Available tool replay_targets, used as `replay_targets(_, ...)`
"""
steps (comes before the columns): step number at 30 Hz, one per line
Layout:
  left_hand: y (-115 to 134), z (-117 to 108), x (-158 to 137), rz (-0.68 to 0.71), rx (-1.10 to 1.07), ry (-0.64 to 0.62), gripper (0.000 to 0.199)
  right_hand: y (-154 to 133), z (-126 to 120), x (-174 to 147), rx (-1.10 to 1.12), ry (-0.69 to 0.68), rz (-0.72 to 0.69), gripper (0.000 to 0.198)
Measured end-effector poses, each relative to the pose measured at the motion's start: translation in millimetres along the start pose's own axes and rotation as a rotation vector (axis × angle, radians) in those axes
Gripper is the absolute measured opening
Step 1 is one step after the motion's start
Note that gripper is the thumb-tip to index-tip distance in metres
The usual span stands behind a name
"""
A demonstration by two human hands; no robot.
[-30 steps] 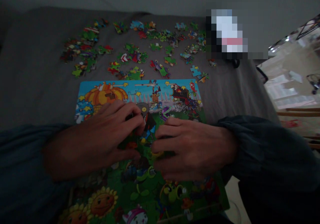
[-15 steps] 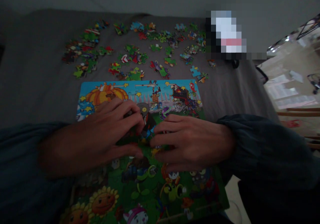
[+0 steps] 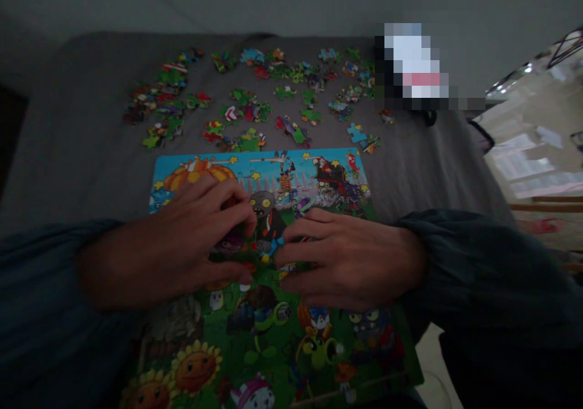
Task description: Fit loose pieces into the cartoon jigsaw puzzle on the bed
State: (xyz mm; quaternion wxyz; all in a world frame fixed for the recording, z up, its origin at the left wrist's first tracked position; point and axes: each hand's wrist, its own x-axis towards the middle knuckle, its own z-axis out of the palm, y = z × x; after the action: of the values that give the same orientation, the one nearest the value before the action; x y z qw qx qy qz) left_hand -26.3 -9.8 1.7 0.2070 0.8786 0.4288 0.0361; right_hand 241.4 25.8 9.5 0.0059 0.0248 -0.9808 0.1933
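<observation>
A colourful cartoon jigsaw puzzle (image 3: 255, 354) lies in front of me, its pieces fitted together into one picture of plants and zombies. Over its left middle is my left hand (image 3: 195, 230), with bent fingers and the thumb held apart from them; nothing shows between them. My right hand (image 3: 344, 260) rests at the right middle, its fingertips spread and touching the puzzle surface, with no piece visible in it. Both hands hide parts of the picture, including the area beneath the palms. A zombie figure (image 3: 268, 220) shows in the gap between the hands.
Many loose jigsaw pieces (image 3: 294, 130) are scattered on the grey cloth (image 3: 77, 129) beyond the puzzle. A pixelated dark-edged object (image 3: 414, 62) stands at the back right. The cloth-covered surface ends on the right, with the floor (image 3: 532, 154) lower down.
My left hand has lifted or shifted slightly up and left from the zombie figure, uncovering more of it. My right hand stays almost in place. The view has shifted a little.
</observation>
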Motion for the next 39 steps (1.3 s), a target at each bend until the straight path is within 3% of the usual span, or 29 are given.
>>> replay_targets(14, -3.7, -1.5, 0.7, -0.08, -0.08, -0.035, 0.027, 2.4, 2.3, 1.6, -0.043, 0.073, -0.039, 0.027)
replay_targets(19, -20.2, -15.1, -5.0, -0.125, -0.085, 0.029, 0.036, 4.7, 3.1, 2.4, -0.084, 0.271, -0.023, 0.029)
replay_targets(24, -51.6, -35.2, -13.0, -0.2, 0.014, 0.191, 0.029, 16.8, -13.6, -5.3, -0.138, 0.596, 0.161, 0.022)
replay_targets(26, -62.7, -36.8, -14.3, -0.227, 0.068, 0.243, 0.028, 24.2, -18.3, -9.3, -0.121, 0.659, 0.203, 0.024)
replay_targets(28, -71.5, -34.9, -14.0, -0.235, 0.097, 0.271, 0.028, 30.8, -17.0, -11.4, -0.086, 0.624, 0.187, 0.024)
replay_targets(33, -80.2, -28.4, -10.6, -0.255, 0.12, 0.278, 0.031, 40.5, -1.9, -10.2, -0.098, 0.34, 0.118, 0.018)
replay_targets(35, -80.3, -28.3, -9.5, -0.266, 0.129, 0.281, 0.033, 42.4, -3.2, -11.5, -0.089, 0.362, 0.121, 0.018)
replay_targets(39, -78.7, -29.8, -7.0, -0.269, 0.139, 0.283, 0.037, 46.1, -13.5, -17.0, -0.053, 0.541, 0.195, 0.022)
